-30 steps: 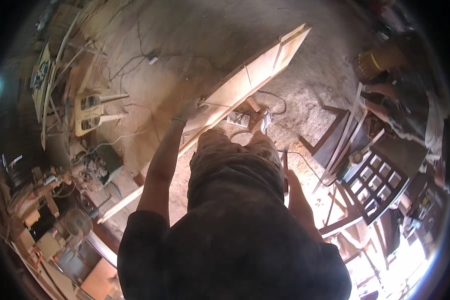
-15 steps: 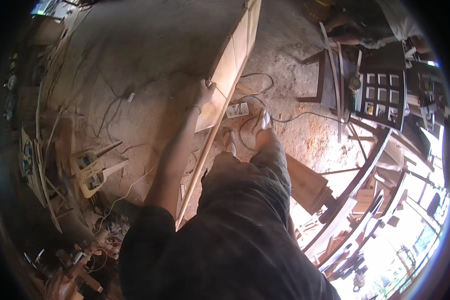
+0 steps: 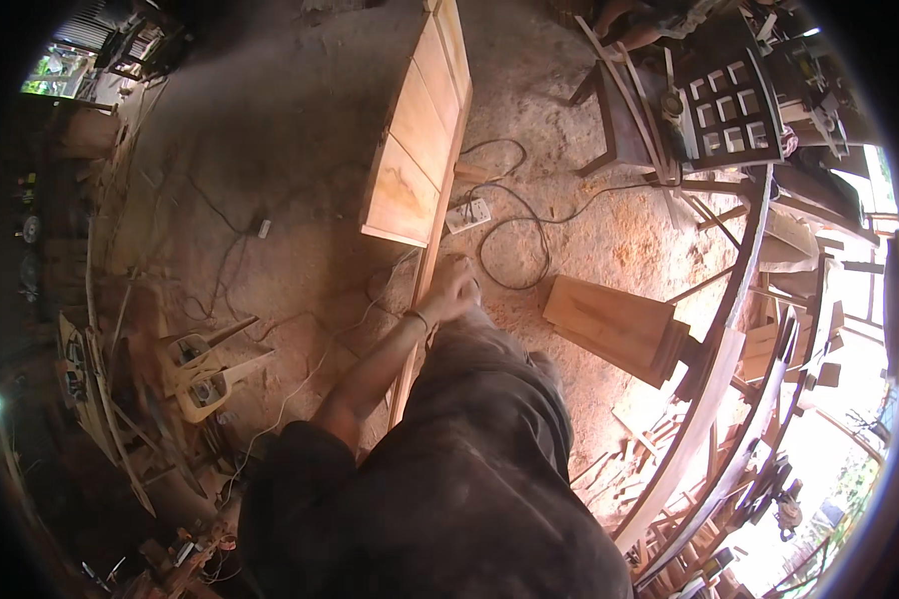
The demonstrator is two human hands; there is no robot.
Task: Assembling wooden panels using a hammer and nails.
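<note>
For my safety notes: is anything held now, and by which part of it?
Cannot be told: left hand near the strip, grip unclear; right hand out of view.

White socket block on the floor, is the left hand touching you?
Apart. The head view shows a bit of bare floor between the left hand and the white socket block.

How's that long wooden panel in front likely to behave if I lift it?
The wooden panel is probably stiff, as its face looks flat and its edges fairly straight. Being long and narrow, it may swing or tip if lifted by one end.
</note>
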